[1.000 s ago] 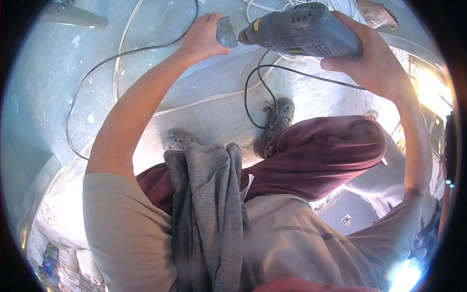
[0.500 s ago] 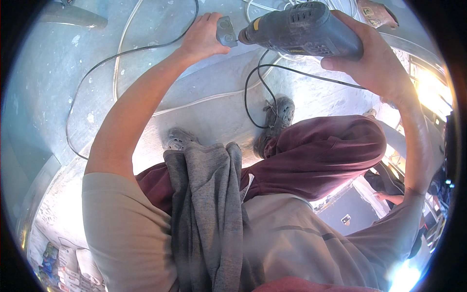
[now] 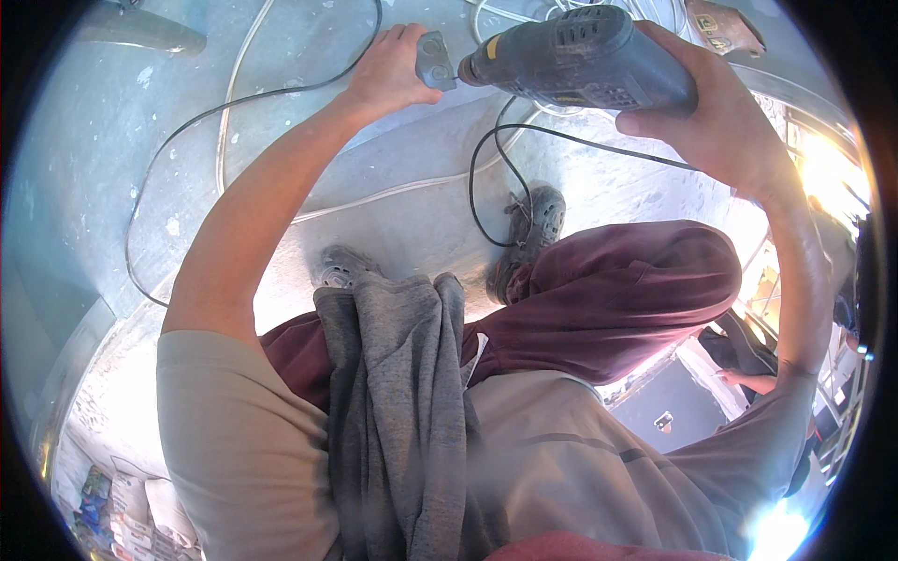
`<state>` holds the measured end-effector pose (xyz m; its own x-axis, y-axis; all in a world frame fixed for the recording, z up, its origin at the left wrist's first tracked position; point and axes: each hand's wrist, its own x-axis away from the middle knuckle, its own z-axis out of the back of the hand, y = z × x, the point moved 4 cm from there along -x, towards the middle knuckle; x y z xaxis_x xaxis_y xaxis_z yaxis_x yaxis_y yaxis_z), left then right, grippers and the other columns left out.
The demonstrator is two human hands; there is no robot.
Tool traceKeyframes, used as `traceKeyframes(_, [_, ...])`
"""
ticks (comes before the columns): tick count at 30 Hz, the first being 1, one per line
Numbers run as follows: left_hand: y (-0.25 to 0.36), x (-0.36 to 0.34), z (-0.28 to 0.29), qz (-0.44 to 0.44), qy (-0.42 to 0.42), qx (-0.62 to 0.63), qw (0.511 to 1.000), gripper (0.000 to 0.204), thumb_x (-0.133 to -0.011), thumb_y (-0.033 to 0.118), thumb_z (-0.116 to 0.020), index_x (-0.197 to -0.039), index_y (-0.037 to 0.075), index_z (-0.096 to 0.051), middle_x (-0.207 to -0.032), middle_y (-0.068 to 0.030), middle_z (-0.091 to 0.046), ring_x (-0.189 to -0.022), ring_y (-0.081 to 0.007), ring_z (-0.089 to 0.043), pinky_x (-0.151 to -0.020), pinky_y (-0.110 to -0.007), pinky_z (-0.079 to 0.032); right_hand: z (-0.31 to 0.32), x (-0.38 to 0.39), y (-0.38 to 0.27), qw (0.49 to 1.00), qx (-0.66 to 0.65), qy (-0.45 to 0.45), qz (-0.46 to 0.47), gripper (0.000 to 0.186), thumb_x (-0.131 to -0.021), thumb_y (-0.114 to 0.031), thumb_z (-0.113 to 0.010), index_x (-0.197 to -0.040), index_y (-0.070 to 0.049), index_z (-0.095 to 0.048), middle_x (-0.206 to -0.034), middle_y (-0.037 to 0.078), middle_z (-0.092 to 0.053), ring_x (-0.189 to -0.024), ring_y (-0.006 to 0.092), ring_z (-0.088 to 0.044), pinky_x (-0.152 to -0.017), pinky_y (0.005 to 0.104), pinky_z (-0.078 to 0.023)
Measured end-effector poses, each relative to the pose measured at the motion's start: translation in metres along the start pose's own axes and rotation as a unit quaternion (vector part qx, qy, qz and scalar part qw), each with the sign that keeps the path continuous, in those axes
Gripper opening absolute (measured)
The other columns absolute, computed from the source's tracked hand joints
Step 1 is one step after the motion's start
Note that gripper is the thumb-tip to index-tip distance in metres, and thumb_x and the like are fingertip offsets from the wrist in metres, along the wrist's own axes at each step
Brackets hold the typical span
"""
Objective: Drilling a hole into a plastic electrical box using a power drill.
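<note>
With its fingers closed, my left hand (image 3: 388, 70) grips a small grey block (image 3: 434, 62) that has rounded marks on its face. At the upper right my right hand (image 3: 716, 117) is wrapped around the rear end of a dark grey power drill (image 3: 580, 61). The drill lies level, its chuck pointing left at the block. A thin bit spans the short gap and meets the block's right side; how deep it sits I cannot tell. Part of the drill's handle is hidden behind my right hand.
A black cable (image 3: 599, 136) loops under the drill, and a white cable (image 3: 393, 190) crosses the pale floor. More white cable is coiled behind the drill, beside a brown packet (image 3: 725, 28). A grey cloth (image 3: 402, 374) hangs over my lap. Another person's hand (image 3: 748, 379) shows at right.
Both hands, the drill and the block stay almost exactly where they were. Only a very slight shift of the view shows.
</note>
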<state>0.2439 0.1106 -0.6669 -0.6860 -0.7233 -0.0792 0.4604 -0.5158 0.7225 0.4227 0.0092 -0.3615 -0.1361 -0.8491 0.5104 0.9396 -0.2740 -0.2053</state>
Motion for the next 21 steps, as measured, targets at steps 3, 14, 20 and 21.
traceKeyframes(3, [0.0008,0.0006,0.0007,0.004,-0.004,0.000,1.000,0.089,-0.062,0.031,-0.092,-0.136,0.002,-0.053,-0.132,-0.0193,-0.060,-0.124,-0.0382,-0.058,-0.108,-0.046,-0.048,-0.0002,0.0002,-0.0015,1.000,0.000,0.002,-0.004,0.083,-0.077,-0.018,-0.085,-0.152,-0.004,-0.051,-0.121,0.015,-0.071,-0.111,0.0226,-0.067,-0.104,0.0337,-0.048])
traceKeyframes(14, [-0.0009,0.0001,-0.0016,0.004,0.000,-0.003,1.000,0.090,-0.061,0.031,-0.092,-0.137,0.002,-0.053,-0.133,-0.0192,-0.060,-0.126,-0.0380,-0.058,-0.108,-0.046,-0.048,0.0002,0.0007,0.0019,1.000,0.015,0.008,0.004,0.085,-0.077,-0.021,-0.087,-0.152,-0.004,-0.050,-0.123,0.017,-0.071,-0.113,0.0237,-0.067,-0.104,0.0346,-0.048])
traceKeyframes(20, [0.0001,-0.0004,-0.0006,0.005,-0.003,-0.001,1.000,0.090,-0.061,0.031,-0.092,-0.137,0.001,-0.053,-0.134,-0.0196,-0.059,-0.126,-0.0383,-0.057,-0.108,-0.046,-0.048,0.0003,0.0006,0.0044,0.999,0.027,0.020,0.032,0.085,-0.077,-0.023,-0.087,-0.151,-0.003,-0.051,-0.121,0.017,-0.071,-0.111,0.0248,-0.068,-0.103,0.0352,-0.049])
traceKeyframes(21, [0.0004,-0.0002,-0.0001,0.005,-0.002,0.000,1.000,0.090,-0.062,0.031,-0.092,-0.137,0.001,-0.053,-0.133,-0.0197,-0.059,-0.126,-0.0383,-0.058,-0.108,-0.046,-0.048,0.0004,0.0004,0.0035,0.999,0.030,0.022,0.034,0.085,-0.077,-0.023,-0.087,-0.151,-0.003,-0.051,-0.121,0.017,-0.071,-0.110,0.0249,-0.068,-0.102,0.0353,-0.049])
